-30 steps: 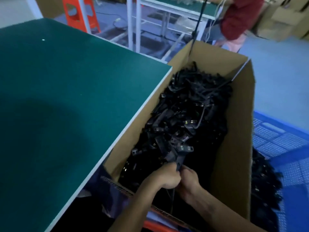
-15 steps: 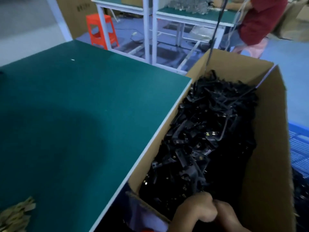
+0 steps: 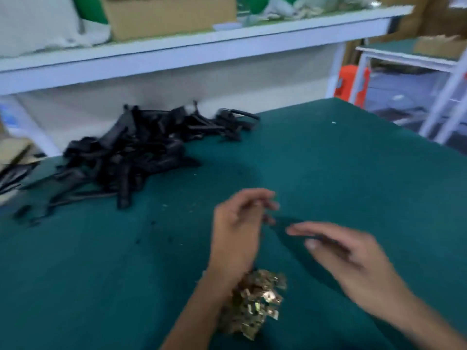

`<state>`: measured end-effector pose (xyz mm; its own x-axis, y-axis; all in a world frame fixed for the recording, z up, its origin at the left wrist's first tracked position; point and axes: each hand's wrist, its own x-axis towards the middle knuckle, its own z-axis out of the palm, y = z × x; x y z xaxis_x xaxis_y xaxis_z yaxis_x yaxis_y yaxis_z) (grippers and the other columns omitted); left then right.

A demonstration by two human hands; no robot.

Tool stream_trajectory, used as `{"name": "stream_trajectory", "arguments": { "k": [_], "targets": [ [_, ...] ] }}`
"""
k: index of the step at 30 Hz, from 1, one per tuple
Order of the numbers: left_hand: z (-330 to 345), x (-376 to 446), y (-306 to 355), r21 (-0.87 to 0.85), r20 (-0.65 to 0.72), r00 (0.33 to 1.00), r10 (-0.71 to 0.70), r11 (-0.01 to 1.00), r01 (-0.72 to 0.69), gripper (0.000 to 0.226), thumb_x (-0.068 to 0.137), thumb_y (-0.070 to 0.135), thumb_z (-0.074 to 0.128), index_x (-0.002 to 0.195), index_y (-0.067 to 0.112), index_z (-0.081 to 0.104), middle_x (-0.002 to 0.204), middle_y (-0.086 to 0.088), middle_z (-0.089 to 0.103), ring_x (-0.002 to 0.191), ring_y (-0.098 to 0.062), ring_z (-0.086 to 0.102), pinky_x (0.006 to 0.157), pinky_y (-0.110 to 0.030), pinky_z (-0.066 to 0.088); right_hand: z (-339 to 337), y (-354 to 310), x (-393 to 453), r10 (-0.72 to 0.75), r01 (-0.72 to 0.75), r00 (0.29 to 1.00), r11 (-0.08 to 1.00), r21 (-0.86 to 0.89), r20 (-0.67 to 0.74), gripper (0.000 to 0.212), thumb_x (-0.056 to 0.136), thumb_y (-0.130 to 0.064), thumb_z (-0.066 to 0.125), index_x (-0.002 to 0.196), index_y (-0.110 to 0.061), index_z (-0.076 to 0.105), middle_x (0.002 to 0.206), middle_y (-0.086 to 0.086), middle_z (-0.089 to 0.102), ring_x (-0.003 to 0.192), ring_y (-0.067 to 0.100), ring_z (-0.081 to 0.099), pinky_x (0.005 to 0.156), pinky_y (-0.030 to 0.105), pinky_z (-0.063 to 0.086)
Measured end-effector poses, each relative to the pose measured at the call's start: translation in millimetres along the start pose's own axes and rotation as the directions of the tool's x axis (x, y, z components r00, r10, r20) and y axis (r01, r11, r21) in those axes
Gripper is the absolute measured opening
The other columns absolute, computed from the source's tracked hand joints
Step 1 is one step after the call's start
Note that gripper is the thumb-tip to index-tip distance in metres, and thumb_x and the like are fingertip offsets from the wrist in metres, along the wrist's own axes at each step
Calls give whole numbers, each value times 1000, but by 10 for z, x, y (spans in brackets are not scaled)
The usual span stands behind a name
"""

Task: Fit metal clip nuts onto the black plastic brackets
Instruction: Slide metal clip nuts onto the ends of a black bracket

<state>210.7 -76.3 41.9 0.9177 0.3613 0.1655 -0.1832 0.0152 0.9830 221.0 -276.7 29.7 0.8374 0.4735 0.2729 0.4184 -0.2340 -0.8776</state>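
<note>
change: view swung off the brown cardboard box of brackets seen a moment ago; both hands, then down in that box, now hover over the worktop
brackets: heap of black plastic brackets (image 3: 131, 157) on the far left part of the dark green matted worktop (image 3: 328, 160), tangled, long strips sticking out toward the near left edge; blurred, no single piece readable
clip nuts: small pile of brass-coloured metal clip nuts (image 3: 255, 301) on the worktop near the front edge, just beside and partly under the left forearm, well apart from the bracket heap
left hand: left hand (image 3: 237, 228) above the worktop at centre, back toward camera, fingers (image 3: 267, 198) loosely curled and a bit apart; motion blur, cannot tell whether anything is pinched
right hand: right hand (image 3: 353, 253) right of the left one, close but not touching, fingers stretched toward the left; a dark thin shape lies along them, too blurred to tell if it is a bracket or shadow
shelf: white shelf board (image 3: 202, 49) behind the worktop, carrying a brown cardboard carton (image 3: 166, 13) and pale crumpled bags
background: orange plastic stool (image 3: 351, 82) and a white metal table frame (image 3: 444, 97) at far right, on the floor beyond the worktop
</note>
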Motion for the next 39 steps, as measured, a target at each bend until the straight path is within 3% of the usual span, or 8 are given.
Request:
{"name": "stream_trajectory", "arguments": {
  "k": [6, 12, 18, 24, 27, 31, 36, 39],
  "targets": [
    [-1004, 129, -491, 127, -481, 872, 91, 991, -33, 31, 101, 4, 50, 84, 20, 71, 56, 8, 43, 49, -11, 32, 51, -31, 28, 1207, 295, 1782, 98, -36, 970, 963, -267, 223, 27, 96, -7, 63, 120, -15, 73, 113, -9, 72, 98, 1, 65, 97, 21, 49],
    [-1080, 190, -562, 280, -458, 864, 209, 956, -83, 25, 93, 15, 52, 80, 30, 66, 46, 7, 44, 40, -5, 31, 40, -19, 26, 2129, 286, 2874, -57, 173, 968, 855, -488, 243, 45, 100, -18, 62, 144, -15, 53, 146, 0, 48, 125, 24, 54, 104, 36, 46],
    [-1083, 257, -606, 209, -425, 894, 144, 976, -58, 30, 92, 5, 52, 80, 27, 68, 48, 8, 47, 42, -4, 34, 41, -19, 26, 2361, 178, 3181, -222, 392, 915, 307, -867, 336, 24, 97, -24, 64, 120, -19, 65, 108, 4, 69, 101, 27, 62, 83, 37, 42],
    [-1087, 241, -581, 145, -479, 863, 159, 984, -100, 26, 93, 9, 54, 77, 24, 68, 49, 10, 46, 43, -5, 33, 42, -21, 26, 1885, 101, 3088, -143, 47, 986, 742, -668, -90, 24, 99, -30, 51, 79, -21, 59, 67, -1, 54, 64, 29, 51, 57, 30, 39],
    [-1052, 202, -545, 156, -425, 883, 197, 977, -143, 21, 92, 19, 54, 78, 24, 69, 52, 7, 50, 46, -8, 39, 44, -25, 30, 1692, -57, 2835, 167, -202, 935, 976, -82, -312, 27, 90, -22, 55, 64, -21, 51, 53, -9, 50, 50, 18, 45, 40, 21, 31],
    [-969, 166, -513, 94, -317, 927, 200, 979, -179, 20, 94, 23, 59, 94, 22, 79, 87, 3, 72, 80, -18, 68, 70, -41, 55, 1634, -240, 2335, 524, -385, 851, 557, 736, 49, 8, 96, -19, 61, 88, -19, 61, 69, -3, 58, 56, 12, 49, 52, 25, 40],
    [-878, 116, -382, -116, -193, 981, 37, 991, -60, 35, 100, 47, 48, 128, 35, 63, 129, 14, 67, 124, -3, 59, 98, -14, 47, 1781, -301, 1656, 414, -427, 894, 660, 618, 175, 28, 94, -32, 71, 69, -22, 68, 63, -2, 64, 55, 14, 61, 48, 33, 49],
    [-808, 121, -249, -317, -243, 961, -132, 947, 50, 46, 89, 54, 49, 122, 32, 71, 126, 8, 70, 119, -4, 62, 97, -20, 50, 1843, -194, 1463, 34, -23, 999, 970, 243, -40, 18, 98, -19, 65, 95, -31, 77, 89, -2, 71, 84, 11, 68, 74, 33, 58]
  ]
}}
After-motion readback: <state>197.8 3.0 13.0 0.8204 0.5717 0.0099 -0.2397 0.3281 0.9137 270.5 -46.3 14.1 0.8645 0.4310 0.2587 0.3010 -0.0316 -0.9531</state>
